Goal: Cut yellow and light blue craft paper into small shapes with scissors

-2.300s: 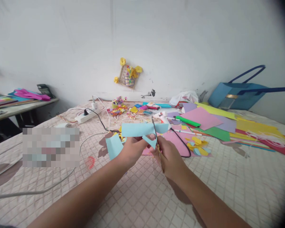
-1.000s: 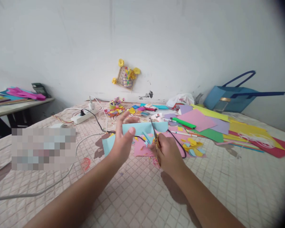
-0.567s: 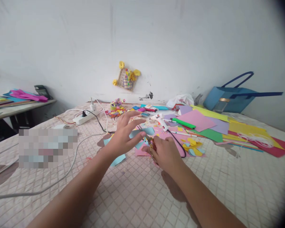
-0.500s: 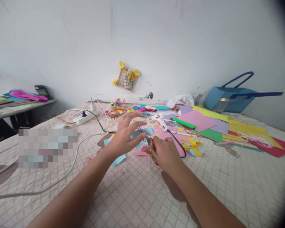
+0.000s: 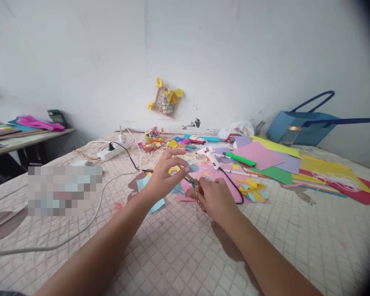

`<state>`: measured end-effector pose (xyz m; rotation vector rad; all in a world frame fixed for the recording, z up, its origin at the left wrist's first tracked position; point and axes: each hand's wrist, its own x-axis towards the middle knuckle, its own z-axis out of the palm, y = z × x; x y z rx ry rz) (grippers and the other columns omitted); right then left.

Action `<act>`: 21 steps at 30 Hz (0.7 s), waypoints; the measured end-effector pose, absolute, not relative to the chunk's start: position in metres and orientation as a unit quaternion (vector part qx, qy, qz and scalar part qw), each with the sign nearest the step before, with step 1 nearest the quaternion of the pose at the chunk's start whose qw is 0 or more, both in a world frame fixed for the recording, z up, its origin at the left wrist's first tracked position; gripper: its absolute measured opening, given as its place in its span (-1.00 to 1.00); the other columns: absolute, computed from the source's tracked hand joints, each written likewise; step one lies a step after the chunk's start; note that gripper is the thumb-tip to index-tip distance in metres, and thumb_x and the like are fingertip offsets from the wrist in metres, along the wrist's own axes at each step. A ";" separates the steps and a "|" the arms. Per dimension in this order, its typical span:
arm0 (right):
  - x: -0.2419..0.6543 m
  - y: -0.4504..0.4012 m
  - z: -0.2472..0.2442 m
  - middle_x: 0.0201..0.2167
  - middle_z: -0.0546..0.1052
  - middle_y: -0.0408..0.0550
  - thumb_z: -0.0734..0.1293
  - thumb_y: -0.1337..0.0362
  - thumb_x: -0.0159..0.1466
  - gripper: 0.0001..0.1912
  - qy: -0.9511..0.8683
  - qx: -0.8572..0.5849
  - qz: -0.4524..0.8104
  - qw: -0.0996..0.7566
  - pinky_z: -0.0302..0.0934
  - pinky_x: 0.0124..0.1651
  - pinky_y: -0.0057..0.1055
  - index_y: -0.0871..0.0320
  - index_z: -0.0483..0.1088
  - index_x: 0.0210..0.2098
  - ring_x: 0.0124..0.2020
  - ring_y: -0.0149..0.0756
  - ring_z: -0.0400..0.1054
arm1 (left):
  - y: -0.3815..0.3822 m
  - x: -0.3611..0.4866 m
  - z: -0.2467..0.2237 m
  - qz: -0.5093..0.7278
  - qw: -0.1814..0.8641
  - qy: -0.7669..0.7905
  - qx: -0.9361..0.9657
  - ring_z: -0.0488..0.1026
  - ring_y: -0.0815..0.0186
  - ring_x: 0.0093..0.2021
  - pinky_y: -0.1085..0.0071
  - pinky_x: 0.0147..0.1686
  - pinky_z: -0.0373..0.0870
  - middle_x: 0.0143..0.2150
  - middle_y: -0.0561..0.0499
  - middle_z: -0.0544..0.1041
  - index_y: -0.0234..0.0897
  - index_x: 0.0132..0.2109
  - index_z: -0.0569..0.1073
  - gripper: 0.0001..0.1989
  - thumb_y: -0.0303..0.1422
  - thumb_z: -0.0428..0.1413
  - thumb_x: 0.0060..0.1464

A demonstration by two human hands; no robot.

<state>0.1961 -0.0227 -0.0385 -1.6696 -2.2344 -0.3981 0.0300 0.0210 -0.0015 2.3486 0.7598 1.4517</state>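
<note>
My right hand point(image 5: 217, 197) is wrapped around the gold-coloured handles of a pair of scissors point(image 5: 191, 179). The scissor blades point up and left, toward the other hand's thumb. In a pinch, my left hand point(image 5: 166, 172) holds a small light blue paper piece point(image 5: 193, 168), whose rounded end shows past the thumb; the fingers cover the rest. Beneath the hands lies a pink paper sheet point(image 5: 234, 190) with scraps on it. Larger light blue paper point(image 5: 156, 206) lies by the left wrist. Yellow and blue cut paper petals point(image 5: 252, 192) are heaped right of the right hand.
A white glue gun point(image 5: 209, 155) with a black cord rests beyond the hands, near a green marker point(image 5: 241, 159). Coloured sheets point(image 5: 259, 155) spread at the right, before a blue bag point(image 5: 299, 129). At the left are a power strip point(image 5: 114, 152) and a long white cable point(image 5: 100, 201).
The scissors have shifted, and their blades now reach farther up beside the left thumb. Less of the light blue paper shows past that thumb. The view has moved slightly.
</note>
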 end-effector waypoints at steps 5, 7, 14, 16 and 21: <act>0.198 -0.023 -0.037 -0.57 0.48 0.01 0.13 -0.04 0.26 -0.58 -0.773 -0.595 -0.144 0.166 -0.02 -0.31 -0.28 0.20 0.30 -0.42 -0.58 -0.23 0.31 | 0.029 0.025 -0.001 0.568 0.242 0.270 0.739 0.33 0.22 0.01 0.25 0.00 0.22 -0.05 -0.07 0.42 -0.23 -0.35 0.47 -0.91 -0.32 0.12 0.01; 0.199 -0.023 -0.036 -0.60 0.46 0.00 0.12 -0.05 0.26 -0.57 -0.767 -0.600 -0.149 0.172 -0.02 -0.34 -0.29 0.19 0.30 -0.43 -0.58 -0.22 0.30 | 0.034 0.020 0.001 0.616 0.278 0.289 0.678 0.38 0.28 -0.14 0.36 -0.13 0.29 -0.19 -0.03 0.47 -0.24 -0.35 0.46 -0.89 -0.29 0.14 -0.02; 0.211 -0.016 -0.039 -0.68 0.25 -0.21 0.17 -0.11 0.18 -0.58 -0.658 -0.596 0.106 0.448 -0.04 -0.55 -0.45 0.12 0.19 -0.52 -0.62 -0.38 0.15 | 0.042 0.013 0.005 0.638 0.344 0.320 0.610 0.23 0.47 -0.53 0.53 -0.49 0.18 -0.56 0.11 0.36 -0.30 -0.47 0.46 -0.85 -0.30 0.21 -0.14; 0.212 -0.015 -0.040 -0.66 0.24 -0.24 0.25 -0.10 0.11 -0.60 -0.626 -0.549 0.204 0.516 0.02 -0.54 -0.47 0.14 0.24 -0.46 -0.62 -0.40 0.14 | 0.039 0.018 0.001 0.550 0.386 0.319 0.669 0.23 0.47 -0.54 0.53 -0.53 0.15 -0.57 0.09 0.36 -0.31 -0.49 0.46 -0.85 -0.31 0.21 -0.15; 0.202 -0.019 -0.036 -0.64 0.24 -0.25 0.31 0.06 0.09 -0.72 -0.604 -0.495 0.277 0.560 0.04 -0.56 -0.50 0.16 0.30 -0.44 -0.62 -0.44 0.12 | 0.032 0.032 -0.014 0.368 0.445 0.293 0.762 0.27 0.46 -0.50 0.52 -0.50 0.18 -0.52 0.05 0.38 -0.36 -0.41 0.48 -0.80 -0.27 0.17 -0.09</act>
